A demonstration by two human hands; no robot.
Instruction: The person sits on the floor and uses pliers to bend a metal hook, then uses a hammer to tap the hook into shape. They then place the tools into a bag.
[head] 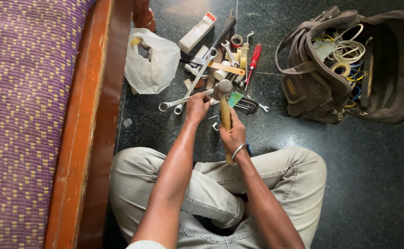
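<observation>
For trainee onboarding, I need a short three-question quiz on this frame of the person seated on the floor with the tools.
1. True or false: the right hand grips the wooden handle of the steel-headed hammer.
2. Multiple choice: what lies right of the tool pile? A) crumpled white plastic bag B) open brown fabric tool bag C) purple woven cushion
3. Fill in: the left hand is at the hammer's ____.

Key: 1 true. 2 B. 3 head.
</observation>
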